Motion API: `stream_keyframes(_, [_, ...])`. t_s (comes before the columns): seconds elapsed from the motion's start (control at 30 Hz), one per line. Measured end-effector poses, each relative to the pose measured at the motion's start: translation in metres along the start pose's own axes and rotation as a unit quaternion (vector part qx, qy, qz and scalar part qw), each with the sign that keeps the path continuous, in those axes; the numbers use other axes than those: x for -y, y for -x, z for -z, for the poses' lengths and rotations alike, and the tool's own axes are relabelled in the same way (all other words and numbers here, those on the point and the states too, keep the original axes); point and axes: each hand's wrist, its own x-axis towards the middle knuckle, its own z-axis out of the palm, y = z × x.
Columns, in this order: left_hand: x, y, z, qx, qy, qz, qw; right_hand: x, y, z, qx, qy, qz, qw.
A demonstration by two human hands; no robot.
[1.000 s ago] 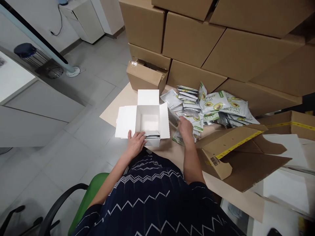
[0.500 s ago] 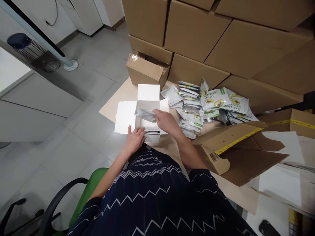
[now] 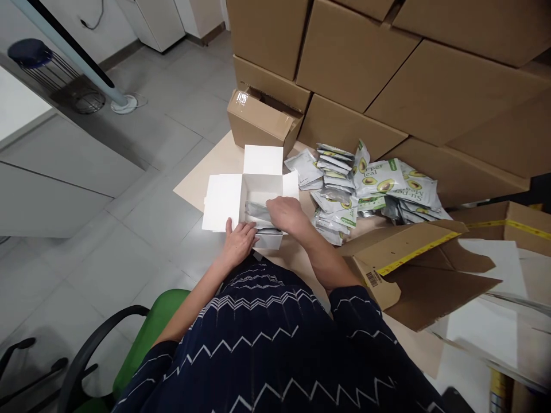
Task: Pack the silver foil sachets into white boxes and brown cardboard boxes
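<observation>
An open white carton (image 3: 271, 242) stands near the front of the table, its flaps folded outward. My right hand (image 3: 286, 213) is closed around one end of a silvery-grey pouch (image 3: 257, 210) and holds it down inside the carton. My left hand (image 3: 239, 240) rests over the carton's near left corner, thumb apart and fingers stretched along the near edge. Beside those fingers, dark-edged flat pouches (image 3: 269, 231) show inside by the near wall. The fingertips of my right hand are partly hidden.
Several avocado-printed pouches (image 3: 381, 175) lie piled to the right of the carton. Behind it stands a small brown box (image 3: 258, 117), with large stacked cartons (image 3: 350, 63) beyond. An open cardboard box (image 3: 413, 252) lies at the right. A green chair (image 3: 150, 332) is at the lower left.
My right hand has moved the pouch down and toward me, deeper into the white carton. My left hand has stayed at the near left corner. The view has shifted slightly.
</observation>
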Motion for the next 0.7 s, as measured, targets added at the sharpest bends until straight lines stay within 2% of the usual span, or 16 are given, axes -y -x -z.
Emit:
stream_keyframes(0.17, [-0.001, 0.0, 0.0, -0.01, 0.01, 0.006, 1.0, 0.005, -0.062, -0.034, 0.128, 0.022, 0.076, 0.989])
stream_keyframes(0.3, [0.0, 0.002, -0.002, -0.024, 0.027, 0.004, 0.999, 0.003, -0.084, -0.054, 0.228, 0.044, 0.099, 0.968])
stream_keyframes(0.37, [0.001, 0.003, -0.003, -0.039, 0.042, -0.006, 0.998, 0.001, -0.084, -0.057, 0.23, 0.042, 0.108, 0.966])
stream_keyframes(0.43, [0.002, 0.003, -0.003, -0.064, 0.059, -0.003, 0.996, 0.0, -0.081, -0.057, 0.207, 0.031, 0.113, 0.971])
stream_keyframes(0.53, [0.002, -0.001, 0.0, -0.096, 0.065, 0.037, 0.993, -0.002, -0.077, -0.055, 0.19, 0.008, 0.115, 0.975])
stream_keyframes(0.6, [0.001, -0.006, 0.006, -0.091, 0.053, 0.064, 0.992, -0.003, -0.078, -0.054, 0.196, -0.007, 0.122, 0.973])
stream_keyframes(0.7, [0.0, -0.015, 0.016, -0.049, 0.036, 0.08, 0.995, -0.005, -0.082, -0.054, 0.2, -0.036, 0.121, 0.972])
